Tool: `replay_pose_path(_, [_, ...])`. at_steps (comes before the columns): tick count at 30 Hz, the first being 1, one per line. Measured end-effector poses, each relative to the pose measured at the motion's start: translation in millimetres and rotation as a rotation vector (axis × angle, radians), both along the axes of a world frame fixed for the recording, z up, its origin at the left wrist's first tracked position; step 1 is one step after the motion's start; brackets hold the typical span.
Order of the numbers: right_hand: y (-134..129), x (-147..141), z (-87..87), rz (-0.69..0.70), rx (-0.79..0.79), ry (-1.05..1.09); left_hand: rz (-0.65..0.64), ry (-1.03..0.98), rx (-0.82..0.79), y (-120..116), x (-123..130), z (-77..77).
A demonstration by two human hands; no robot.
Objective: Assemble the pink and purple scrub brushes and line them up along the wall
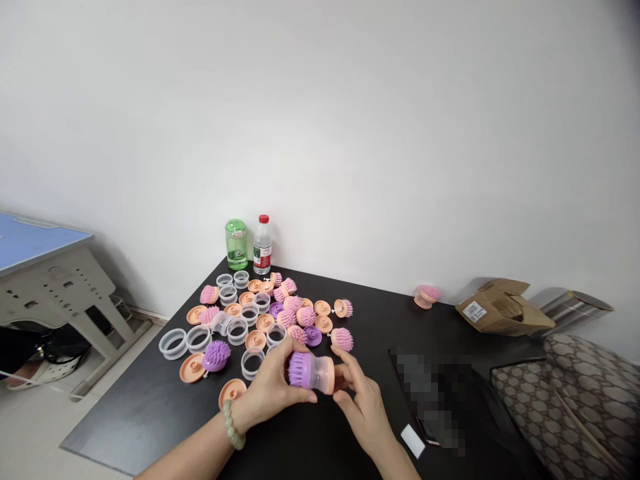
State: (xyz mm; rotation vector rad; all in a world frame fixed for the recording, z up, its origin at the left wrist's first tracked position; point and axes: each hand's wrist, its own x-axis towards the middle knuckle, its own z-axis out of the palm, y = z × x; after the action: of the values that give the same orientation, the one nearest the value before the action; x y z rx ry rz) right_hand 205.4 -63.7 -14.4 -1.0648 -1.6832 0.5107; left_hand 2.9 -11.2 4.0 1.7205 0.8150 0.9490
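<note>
Near the table's front, my left hand [273,383] is wrapped round a scrub brush [313,372] with purple bristles, a clear middle and an orange base. The brush lies sideways, bristles to the left. At its orange end, the fingers and thumb of my right hand [363,393] grip the base. Beyond my hands are loose parts: clear plastic rings [253,363], orange round caps [233,393], a purple cap [313,335] and pink bristle heads [342,339]. A purple bristle head [217,355] rests to the left, beside an orange cap.
Along the wall stand a green container [237,245] and a red-capped water bottle [263,247]. A pink brush [427,297] sits at the back. To the right are a brown paper bag [505,308], a patterned bag [590,393] and a small white block [413,441] on the black table [125,413].
</note>
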Motion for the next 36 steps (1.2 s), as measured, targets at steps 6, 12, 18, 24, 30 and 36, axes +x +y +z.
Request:
replay_pose_path(6, [0.4,-0.1,-1.8,-0.017,0.004,-0.016,0.012,-0.017,-0.001,1.2,-0.2,-3.2])
replay_pose_path(12, [0.6,4.2,-1.6,0.006,-0.032,0.057,0.01,0.02,0.029,0.3,-0.2,-3.7])
replay_pose_path(18, [0.2,1.8,0.1,-0.024,0.061,-0.046,0.007,0.036,0.04,0.3,0.4,0.6])
replay_pose_path(24, [0.8,2.0,-2.2,-0.041,0.075,-0.063,-0.013,0.047,0.051,-0.5,-0.5,1.2])
replay_pose_path(30, [1.5,1.5,-4.0,0.002,-0.012,-0.013,0.004,0.094,0.075,-0.2,-0.7,-2.4])
replay_pose_path(36, [4.0,0.2,-5.8,0.064,-0.189,0.096,0.045,0.172,0.141,-0.9,0.1,-6.2])
